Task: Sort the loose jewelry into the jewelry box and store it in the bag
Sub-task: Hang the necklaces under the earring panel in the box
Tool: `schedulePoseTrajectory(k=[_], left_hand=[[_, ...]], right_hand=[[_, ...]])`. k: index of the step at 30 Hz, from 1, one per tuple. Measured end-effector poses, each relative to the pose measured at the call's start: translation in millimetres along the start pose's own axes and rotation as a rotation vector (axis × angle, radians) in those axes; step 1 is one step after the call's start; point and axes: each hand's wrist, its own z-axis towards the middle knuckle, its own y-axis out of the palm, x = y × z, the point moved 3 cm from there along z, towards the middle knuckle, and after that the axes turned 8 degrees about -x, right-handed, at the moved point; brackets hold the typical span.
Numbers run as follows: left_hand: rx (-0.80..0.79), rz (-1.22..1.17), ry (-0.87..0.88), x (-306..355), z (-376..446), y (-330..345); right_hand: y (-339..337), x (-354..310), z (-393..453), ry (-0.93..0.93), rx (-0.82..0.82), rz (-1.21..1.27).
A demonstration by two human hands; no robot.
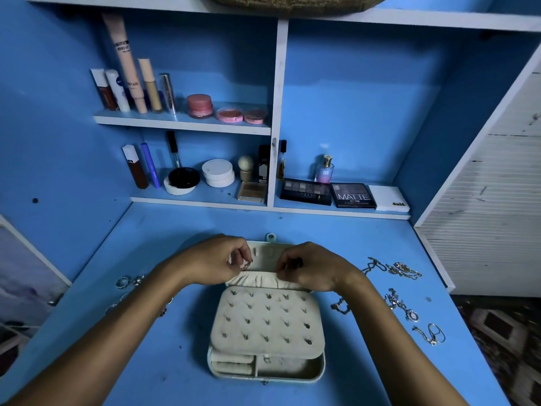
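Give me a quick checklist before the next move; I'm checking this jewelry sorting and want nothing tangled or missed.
1. Cream fabric jewelry box open flat on the blue desk: ok.
2. Left hand pinches a small chain piece at the lid: ok.
3. Right hand holds the gathered cream lid pocket at its edge: ok.
4. Chain fastened to a lid hook: cannot tell.
5. Loose silver chains on the right sorted: not ok.
6. Silver rings on the left sorted: not ok.
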Motion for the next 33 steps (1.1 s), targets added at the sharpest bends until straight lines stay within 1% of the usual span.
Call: schedulePoseTrajectory(k=[2, 4, 8, 10, 14, 17, 22, 25, 30, 33], left_hand=[[0.016, 0.031, 0.033, -2, 0, -1], [0.043, 0.008, 0.042, -4, 2, -3], [0.174, 0.016, 0.056, -3, 3, -7], [0.190, 0.071, 0.083, 2, 2, -5], [0.107, 0.196, 0.060, 12, 4, 2], [0.095, 0.247, 0.055, 17, 3, 5], [0.051, 0.250, 0.002, 18, 0, 5], [-0.006, 0.264, -0.021, 19, 3, 5], [0.022, 0.189, 0.038, 23, 5, 6], [-0.014, 0.178, 0.045, 23, 6, 10]], right_hand=[[0, 0, 0, -0.001, 0.003, -0.005], [0, 0, 0, -0.001, 0.007, -0.007], [1, 1, 0, 0.002, 0.009, 0.008], [1, 2, 0, 0.002, 0.007, 0.010], [1, 2, 0, 0.002, 0.013, 0.006], [1, 3, 1, 0.008, 0.014, 0.010], [2, 3, 2, 0.014, 0.018, 0.019], [3, 2, 2, 0.022, 0.018, 0.002], [3, 4, 2, 0.028, 0.029, -0.005], [3, 4, 2, 0.026, 0.028, -0.012]])
